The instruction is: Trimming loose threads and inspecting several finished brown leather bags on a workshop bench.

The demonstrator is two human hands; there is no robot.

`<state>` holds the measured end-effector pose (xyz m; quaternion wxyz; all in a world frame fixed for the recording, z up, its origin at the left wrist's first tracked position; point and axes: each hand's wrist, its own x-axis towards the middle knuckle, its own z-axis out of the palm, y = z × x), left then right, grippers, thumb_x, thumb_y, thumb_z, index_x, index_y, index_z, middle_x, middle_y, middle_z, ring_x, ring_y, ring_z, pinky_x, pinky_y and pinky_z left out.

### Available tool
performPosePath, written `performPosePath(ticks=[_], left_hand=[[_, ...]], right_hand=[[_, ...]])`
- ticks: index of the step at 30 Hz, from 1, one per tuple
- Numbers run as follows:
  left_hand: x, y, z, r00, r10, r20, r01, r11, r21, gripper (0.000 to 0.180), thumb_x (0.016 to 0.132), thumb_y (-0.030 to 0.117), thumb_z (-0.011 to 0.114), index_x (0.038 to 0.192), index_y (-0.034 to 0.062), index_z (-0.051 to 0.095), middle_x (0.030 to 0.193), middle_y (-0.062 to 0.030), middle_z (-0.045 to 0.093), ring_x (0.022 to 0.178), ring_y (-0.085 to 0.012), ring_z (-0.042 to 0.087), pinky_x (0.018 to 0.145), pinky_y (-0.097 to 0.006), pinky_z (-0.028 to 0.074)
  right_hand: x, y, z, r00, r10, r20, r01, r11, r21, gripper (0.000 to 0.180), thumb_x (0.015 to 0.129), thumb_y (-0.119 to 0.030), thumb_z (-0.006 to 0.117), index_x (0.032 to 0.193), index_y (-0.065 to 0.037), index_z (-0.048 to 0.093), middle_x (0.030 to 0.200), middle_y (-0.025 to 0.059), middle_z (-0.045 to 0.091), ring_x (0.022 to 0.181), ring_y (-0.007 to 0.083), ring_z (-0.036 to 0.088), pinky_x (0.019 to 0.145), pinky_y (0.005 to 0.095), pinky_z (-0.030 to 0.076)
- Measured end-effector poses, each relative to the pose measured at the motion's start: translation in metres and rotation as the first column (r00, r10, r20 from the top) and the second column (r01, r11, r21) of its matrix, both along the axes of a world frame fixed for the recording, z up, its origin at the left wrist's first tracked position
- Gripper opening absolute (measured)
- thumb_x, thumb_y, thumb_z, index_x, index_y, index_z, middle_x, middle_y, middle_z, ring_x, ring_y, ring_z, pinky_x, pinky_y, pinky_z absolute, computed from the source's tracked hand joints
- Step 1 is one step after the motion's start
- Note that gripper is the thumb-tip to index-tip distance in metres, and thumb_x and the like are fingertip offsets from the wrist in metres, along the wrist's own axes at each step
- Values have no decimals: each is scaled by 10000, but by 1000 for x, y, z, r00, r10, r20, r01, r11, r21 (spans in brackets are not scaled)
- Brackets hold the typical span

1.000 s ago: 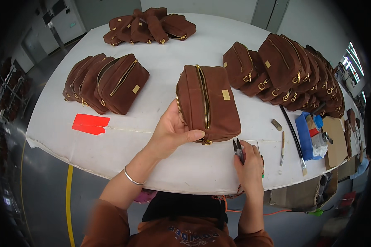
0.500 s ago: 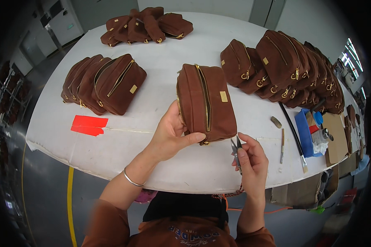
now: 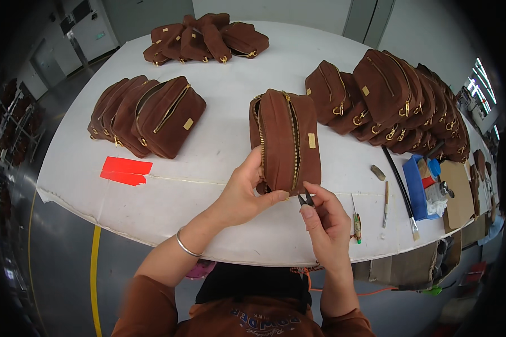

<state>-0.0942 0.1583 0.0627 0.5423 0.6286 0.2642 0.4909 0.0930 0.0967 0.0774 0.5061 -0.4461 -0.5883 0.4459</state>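
My left hand (image 3: 243, 194) is wrapped round the lower left side of a brown zip pouch (image 3: 278, 140), its thumb along the bottom edge. The pouch stands up off the table with its gold zippers and small gold plate toward me. In my right hand (image 3: 327, 224) is a small pair of thread snips (image 3: 306, 200), dark blades pointing up at the pouch's bottom edge. My right index fingertip touches the pouch's lower right corner. Whether the blades touch any thread is too small to tell.
More brown pouches lie in groups at the left (image 3: 171, 121), back (image 3: 244, 39) and right (image 3: 385, 84) of the white table (image 3: 219, 118). A blue bin (image 3: 415, 185), a long brush (image 3: 402, 194), a thin pointed tool (image 3: 357, 227) and red tape (image 3: 126, 170) are also there.
The pouch has turned slightly, showing more of its left zipper. My right hand with the snips has moved left to the pouch's bottom edge, uncovering the thin pointed tool.
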Motion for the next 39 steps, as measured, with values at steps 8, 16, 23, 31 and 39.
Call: performPosePath(ticks=[8,16,23,31,39], left_hand=[[-5,3,7,999,-27,37,29,998,-53,744,813,-85,679,1440,11,290,1324,-92,513,1174,-170,544,970,-331,486],[-15,9,13,998,-22,50,27,995,-92,609,854,32,689,1384,-37,397,1238,-98,599,1102,-149,590,959,-311,485],[-22,11,13,997,-50,60,60,985,-163,637,858,78,673,1406,-52,377,1262,-118,592,1150,-166,574,988,-316,453],[-25,14,7,993,-86,79,97,984,-149,658,872,113,683,1426,-36,361,1330,-118,548,1216,-183,533,1044,-337,409],[-28,17,7,988,-117,96,131,980,-147,593,928,137,622,1428,-44,359,1344,-110,545,1217,-172,535,1038,-323,413]], right_hand=[[3,6,-8,992,-109,61,100,986,134,366,921,-61,633,1273,4,553,893,10,597,708,50,495,626,203,425],[31,21,-34,804,-311,507,301,948,104,404,882,-54,626,1258,60,530,1051,205,617,828,305,636,746,354,517],[63,8,-21,745,-412,525,307,910,279,366,847,-11,633,1203,42,572,1171,229,583,1032,381,594,900,406,485],[112,-7,-42,569,-403,716,469,875,120,415,799,-4,675,1204,25,590,953,167,589,743,264,591,702,374,504],[124,-4,-51,608,-415,677,458,880,127,411,828,47,588,1238,21,589,765,60,562,622,136,524,583,293,458]])
